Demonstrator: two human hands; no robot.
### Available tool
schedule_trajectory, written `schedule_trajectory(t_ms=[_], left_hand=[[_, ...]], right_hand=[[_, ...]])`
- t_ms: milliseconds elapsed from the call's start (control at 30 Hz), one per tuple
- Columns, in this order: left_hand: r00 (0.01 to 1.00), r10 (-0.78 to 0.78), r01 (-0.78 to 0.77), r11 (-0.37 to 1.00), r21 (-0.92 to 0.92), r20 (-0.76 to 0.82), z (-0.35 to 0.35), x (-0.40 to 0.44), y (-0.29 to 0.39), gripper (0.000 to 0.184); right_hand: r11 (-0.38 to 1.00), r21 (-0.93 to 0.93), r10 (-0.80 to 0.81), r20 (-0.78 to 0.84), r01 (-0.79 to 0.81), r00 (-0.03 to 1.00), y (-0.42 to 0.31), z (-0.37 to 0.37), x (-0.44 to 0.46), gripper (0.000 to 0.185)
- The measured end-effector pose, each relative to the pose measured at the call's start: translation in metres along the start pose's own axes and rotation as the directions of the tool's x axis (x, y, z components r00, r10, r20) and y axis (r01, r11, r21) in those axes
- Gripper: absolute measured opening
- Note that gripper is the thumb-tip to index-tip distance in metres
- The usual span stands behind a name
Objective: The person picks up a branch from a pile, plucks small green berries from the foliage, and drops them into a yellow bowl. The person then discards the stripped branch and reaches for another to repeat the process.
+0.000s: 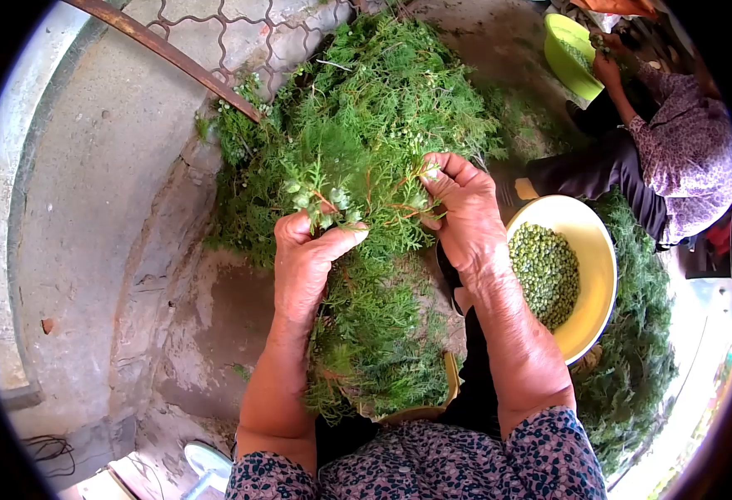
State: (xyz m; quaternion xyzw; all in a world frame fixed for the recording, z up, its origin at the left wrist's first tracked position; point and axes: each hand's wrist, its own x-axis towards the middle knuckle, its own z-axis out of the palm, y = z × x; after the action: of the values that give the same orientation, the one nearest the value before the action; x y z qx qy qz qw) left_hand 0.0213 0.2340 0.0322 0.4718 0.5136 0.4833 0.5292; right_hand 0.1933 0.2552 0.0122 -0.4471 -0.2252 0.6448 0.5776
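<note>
My left hand [309, 254] pinches a leafy evergreen sprig [333, 198] between thumb and forefinger, with pale green knobbly cones clustered just above the thumb. To its right, my right hand [468, 207] closes its fingertips on a reddish twig at the sprig's other side, where another pale cone shows by the thumb. Part of the twig is hidden by those fingers. Behind both hands rises a large heap of cut evergreen branches [383, 92], and more greenery lies below, across my lap. A yellow basin [601, 267] beside my right forearm holds many small green cones [545, 275].
A co-worker in a patterned top [691, 142] sits at the right, hands by a lime-green basin [554, 58]. Dark greenery [641, 333] lies beyond the yellow basin. A concrete wall [91, 208] stands left. A rusty metal bar [166, 54] and grille [233, 33] are at the top.
</note>
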Motion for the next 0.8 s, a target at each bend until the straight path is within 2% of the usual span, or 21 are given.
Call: schedule_trajectory(t_ms=[33, 100, 167, 233, 267, 300, 367, 400, 467, 500, 567, 600, 633, 667, 733, 800], left_hand=[[1.000, 0.017, -0.016, 1.000, -0.013, 0.012, 0.002, -0.001, 0.000, 0.011], [0.999, 0.028, -0.029, 0.999, -0.031, -0.016, 0.004, -0.001, -0.002, 0.011], [0.999, 0.025, -0.026, 1.000, 0.013, 0.040, 0.002, 0.002, -0.003, 0.012], [0.998, -0.057, 0.055, 0.992, -0.113, -0.021, -0.002, 0.000, -0.001, 0.009], [0.998, -0.061, 0.060, 0.992, -0.110, -0.009, -0.010, 0.002, -0.006, 0.013], [0.996, -0.083, 0.076, 0.987, -0.143, -0.045, -0.010, 0.001, -0.005, 0.019], [0.987, -0.138, 0.115, 0.966, -0.233, -0.087, -0.009, 0.000, -0.008, 0.026], [0.987, -0.137, 0.114, 0.966, -0.230, -0.088, -0.010, 0.000, -0.010, 0.026], [0.978, -0.157, 0.119, 0.959, -0.256, -0.135, -0.012, 0.001, -0.015, 0.027], [0.979, -0.156, 0.118, 0.960, -0.254, -0.135, -0.012, 0.002, -0.016, 0.027], [0.985, -0.142, 0.105, 0.942, -0.318, -0.095, -0.014, 0.004, -0.016, 0.028], [0.986, -0.141, 0.104, 0.943, -0.317, -0.094, -0.015, 0.006, -0.018, 0.028], [0.992, -0.116, 0.097, 0.954, -0.284, -0.053, -0.018, 0.007, -0.019, 0.026], [0.995, -0.094, 0.089, 0.964, -0.251, -0.009, -0.018, 0.008, -0.020, 0.025], [0.992, -0.119, 0.108, 0.957, -0.269, -0.028, -0.011, 0.007, -0.017, 0.022], [0.988, -0.146, 0.126, 0.950, -0.286, -0.049, -0.009, 0.005, -0.014, 0.020]], right_hand=[[0.999, -0.032, -0.015, -0.079, 0.012, 0.997, 0.000, 0.003, -0.001, 0.006], [1.000, -0.001, 0.002, -0.106, -0.002, 0.994, -0.005, 0.011, -0.006, 0.005], [0.998, 0.032, 0.060, -0.256, -0.054, 0.965, -0.011, 0.018, -0.011, 0.005], [0.993, -0.066, -0.107, -0.172, 0.097, 0.979, -0.012, -0.010, 0.002, 0.008], [0.974, 0.142, -0.164, -0.110, 0.179, 0.980, -0.012, -0.020, 0.011, 0.009], [0.957, 0.225, -0.177, -0.051, 0.184, 0.983, -0.017, -0.018, 0.012, 0.010], [0.928, 0.366, -0.055, -0.042, 0.066, 0.998, -0.022, -0.007, 0.005, 0.009], [0.927, 0.368, -0.055, -0.041, 0.066, 0.998, -0.023, -0.004, 0.003, 0.009], [0.913, 0.396, 0.052, 0.127, -0.099, 0.990, -0.024, -0.003, -0.001, 0.010], [0.912, 0.398, 0.051, 0.128, -0.099, 0.990, -0.020, -0.005, 0.000, 0.010], [0.934, 0.312, 0.076, 0.304, -0.175, 0.950, -0.011, -0.011, 0.002, 0.013], [0.946, 0.231, 0.163, 0.268, -0.228, 0.949, -0.013, -0.006, -0.003, 0.017], [0.937, 0.228, 0.201, 0.271, -0.266, 0.941, -0.014, 0.000, -0.009, 0.017], [0.927, 0.244, 0.216, 0.280, -0.287, 0.935, -0.014, 0.003, -0.012, 0.017], [0.915, 0.259, 0.233, 0.288, -0.310, 0.929, -0.012, 0.002, -0.012, 0.018], [0.938, 0.230, 0.171, 0.342, -0.259, 0.924, -0.010, -0.004, -0.011, 0.015]])
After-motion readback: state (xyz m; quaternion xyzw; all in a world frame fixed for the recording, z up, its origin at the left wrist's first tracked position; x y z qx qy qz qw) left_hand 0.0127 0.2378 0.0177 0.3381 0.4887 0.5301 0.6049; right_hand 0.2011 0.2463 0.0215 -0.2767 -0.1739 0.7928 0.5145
